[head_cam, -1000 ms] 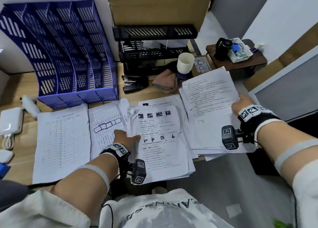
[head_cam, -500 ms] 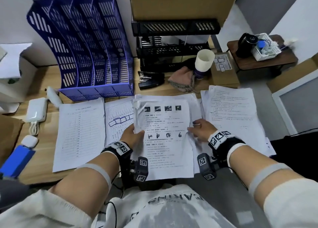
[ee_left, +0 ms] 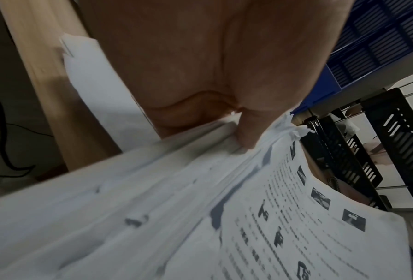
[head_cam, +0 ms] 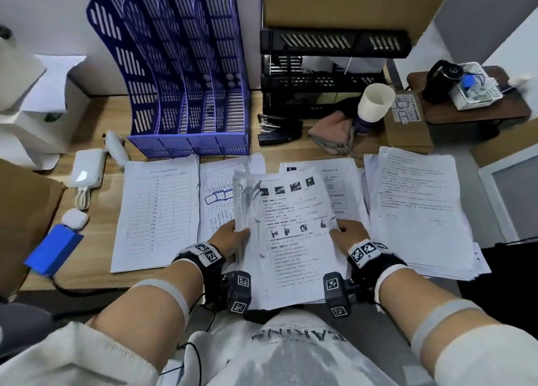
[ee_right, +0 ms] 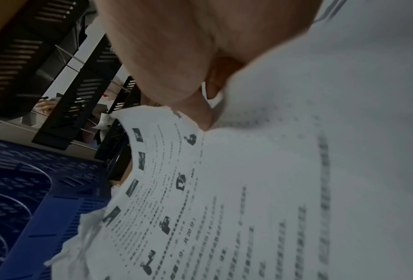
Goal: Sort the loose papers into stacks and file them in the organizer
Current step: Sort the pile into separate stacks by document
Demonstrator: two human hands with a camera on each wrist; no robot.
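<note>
I have both hands on the picture-sheet stack (head_cam: 291, 240), lifted at the near edge of the tabletop (head_cam: 96, 257). My left hand (head_cam: 233, 240) is clamped on its left edge, thumb on top; my right hand (head_cam: 348, 234) pinches the right edge the same way. In the left wrist view the sheets fan unevenly under the thumb (ee_left: 246, 132).

Around it: the table-form stack (head_cam: 157, 214) lies flat to the left, with the diagram sheet (head_cam: 218, 199) just beside it, partly covered by what I hold. To the right, another pile (head_cam: 346, 193) sits under the lifted stack's corner, and the text-page stack (head_cam: 419, 211) lies beyond it, overhanging the tabletop's right end. The blue organizer (head_cam: 180, 74) stands at the back, its slots open toward me. Beside it are a black tray rack (head_cam: 329, 74), a black stapler (head_cam: 276, 129), a pink cloth (head_cam: 332, 132) and a paper cup stack (head_cam: 372, 103). At far left: a white power bank (head_cam: 87, 167), a white earbud case (head_cam: 75, 218) and a blue block (head_cam: 54, 249).

A second ago my right hand held the text pages out to the right while my left rested flat on the middle pile; now the text pages lie down and both hands have closed on the picture-sheet stack.
</note>
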